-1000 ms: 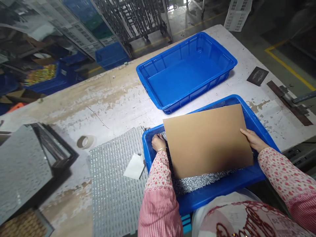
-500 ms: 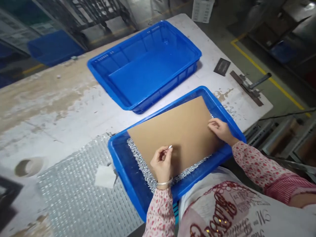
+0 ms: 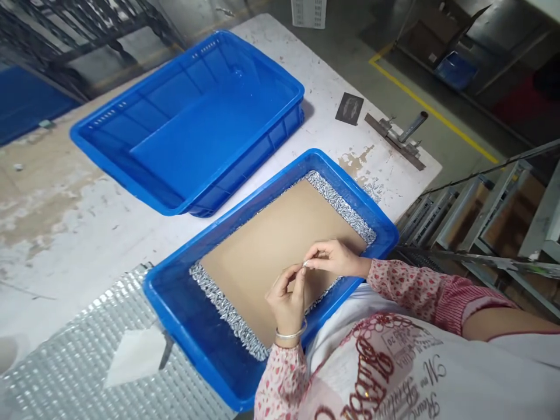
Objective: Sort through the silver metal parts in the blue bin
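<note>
A small silvery piece [image 3: 305,264] is pinched between the fingertips of my left hand [image 3: 286,296]. The fingers of my right hand [image 3: 333,258] close on the same piece from the other side, so both hands meet over a brown cardboard sheet [image 3: 258,233]. That sheet lies on a layer of many small, slender silvery pieces [image 3: 227,312], which show along its edges. All of this sits inside a blue plastic tray [image 3: 175,303] close to my body. The exact kind of the tiny pieces is hard to make out.
Behind stands a second blue tray [image 3: 188,134]. To the left, a scrap of white paper [image 3: 135,356] lies on a ribbed silvery sheet [image 3: 79,344]. A dark square plate [image 3: 349,108] and a metal bar with a handle [image 3: 396,140] lie on the white table [image 3: 126,245].
My right hand has left the sheet's right edge and come to my left fingertips at the small piece. The view has shifted, and more silvery pieces show at the sheet's far right end.
</note>
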Demonstrator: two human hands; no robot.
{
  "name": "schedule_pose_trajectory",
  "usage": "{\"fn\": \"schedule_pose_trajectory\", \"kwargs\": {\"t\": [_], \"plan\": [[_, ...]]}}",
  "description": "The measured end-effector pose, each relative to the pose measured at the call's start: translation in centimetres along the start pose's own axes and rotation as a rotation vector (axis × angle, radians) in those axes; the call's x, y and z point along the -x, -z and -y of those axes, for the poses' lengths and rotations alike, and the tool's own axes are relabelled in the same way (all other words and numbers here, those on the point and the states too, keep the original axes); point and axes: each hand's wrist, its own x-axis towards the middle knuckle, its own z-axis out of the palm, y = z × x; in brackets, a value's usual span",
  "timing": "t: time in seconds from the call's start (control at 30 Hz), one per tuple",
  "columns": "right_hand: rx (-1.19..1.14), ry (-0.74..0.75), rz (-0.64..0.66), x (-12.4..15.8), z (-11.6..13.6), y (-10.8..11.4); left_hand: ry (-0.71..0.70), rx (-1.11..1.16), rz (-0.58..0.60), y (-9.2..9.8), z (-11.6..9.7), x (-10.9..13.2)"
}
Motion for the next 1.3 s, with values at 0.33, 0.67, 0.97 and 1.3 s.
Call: {"fn": "schedule_pose_trajectory", "kwargs": {"t": [0.33,0.67,0.97,1.3], "plan": [[0.525,0.313,0.082,0.6,1.3,2.6,-0.442,-0.482,0.152,-0.6,-0.4,-0.5],[0.06,-0.051,0.142,1.4,-0.3,4.7,-0.047,-0.057,0.25,-2.8,-0.9,-0.3],[-0.174,-0.116,0.093,1.8,-1.0,4.9,0.227,0.254,0.253,-3.6,-1.3,0.2],[0.48,0.414,0.11,2.1,0.7,5.7,0.336,0.268,0.248,-3.5,-1.7,0.4]]}}
